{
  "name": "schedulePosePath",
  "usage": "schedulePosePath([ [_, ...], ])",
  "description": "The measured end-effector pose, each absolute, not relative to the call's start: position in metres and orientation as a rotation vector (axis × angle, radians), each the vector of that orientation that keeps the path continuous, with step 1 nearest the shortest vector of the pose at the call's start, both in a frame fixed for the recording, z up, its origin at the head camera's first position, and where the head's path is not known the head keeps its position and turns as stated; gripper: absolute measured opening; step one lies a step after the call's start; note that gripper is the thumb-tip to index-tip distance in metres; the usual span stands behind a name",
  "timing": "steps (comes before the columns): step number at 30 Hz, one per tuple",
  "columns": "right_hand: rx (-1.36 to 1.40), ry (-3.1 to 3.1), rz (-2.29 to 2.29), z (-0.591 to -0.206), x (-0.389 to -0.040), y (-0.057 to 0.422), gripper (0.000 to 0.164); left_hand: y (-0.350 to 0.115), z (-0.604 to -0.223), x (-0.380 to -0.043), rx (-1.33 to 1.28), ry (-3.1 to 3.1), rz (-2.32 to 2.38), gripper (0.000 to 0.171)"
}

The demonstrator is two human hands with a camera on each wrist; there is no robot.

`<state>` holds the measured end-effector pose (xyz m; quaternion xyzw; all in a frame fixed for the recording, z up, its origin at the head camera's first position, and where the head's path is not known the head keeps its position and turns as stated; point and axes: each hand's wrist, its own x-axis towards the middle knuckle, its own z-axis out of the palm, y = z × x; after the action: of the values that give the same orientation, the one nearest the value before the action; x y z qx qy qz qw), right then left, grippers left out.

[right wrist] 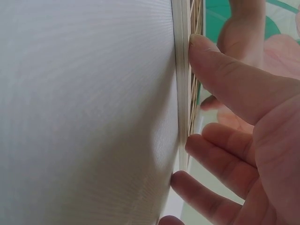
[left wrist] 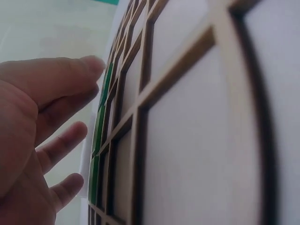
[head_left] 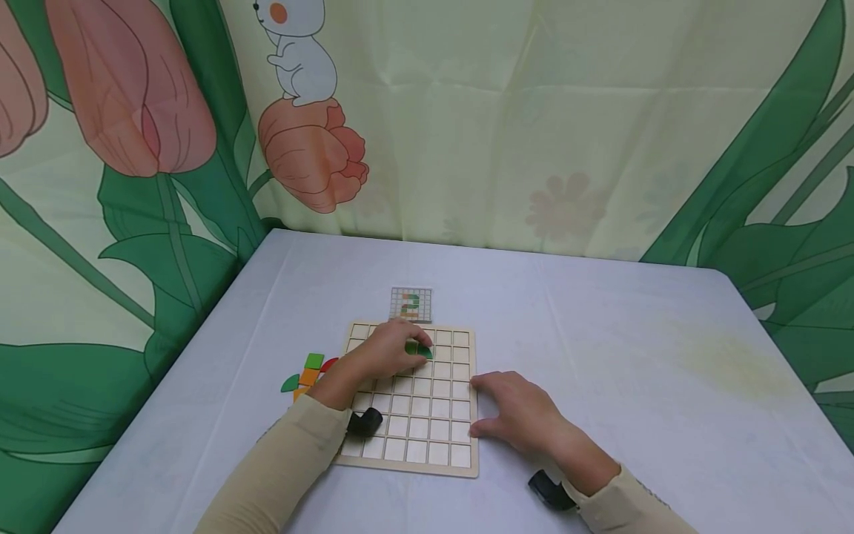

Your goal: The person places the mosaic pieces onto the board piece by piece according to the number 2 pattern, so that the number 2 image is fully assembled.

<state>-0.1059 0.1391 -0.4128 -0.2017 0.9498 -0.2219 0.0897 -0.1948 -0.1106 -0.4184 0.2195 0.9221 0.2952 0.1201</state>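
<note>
- A beige left sleeve point(head_left: 276, 460) comes in from seven o'clock of the board, its lower end cut off by the frame.
- Loose coloured pieces point(head_left: 309, 377), green, orange and red, lie between nine and ten o'clock, just beside the board; the left forearm covers part of them, so I cannot count them.
- A black wrist device point(head_left: 365, 423) overlaps the board at eight o'clock in the head view.
- The left hand point(head_left: 389, 348) reaches over the board's upper part, hiding several squares. Thumb and forefinger tips meet the green pieces, other fingers loosely spread; whether it pinches one or only touches it, I cannot tell.
- The gridded wooden board point(head_left: 420, 407) lies flat on the white table point(head_left: 600, 334).
- A small pattern card point(head_left: 411, 305) sits at twelve o'clock, its print too small to read fully.
- Green pieces point(head_left: 425, 351) lie on the board just past twelve, half hidden by fingers, edge-on in the left wrist view.
- The right hand point(head_left: 520, 409), at three o'clock, touches the board's edge with thumb and fingertips, well parted and gripping nothing.
</note>
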Motion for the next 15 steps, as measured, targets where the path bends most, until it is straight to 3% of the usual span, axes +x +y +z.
schedulePosePath([
  [15, -0.617, 2.843, -0.661, -0.416, -0.107, 0.139, 0.063, -0.137, -0.404, -0.178, 0.644, 2.682, 0.918, 0.034],
])
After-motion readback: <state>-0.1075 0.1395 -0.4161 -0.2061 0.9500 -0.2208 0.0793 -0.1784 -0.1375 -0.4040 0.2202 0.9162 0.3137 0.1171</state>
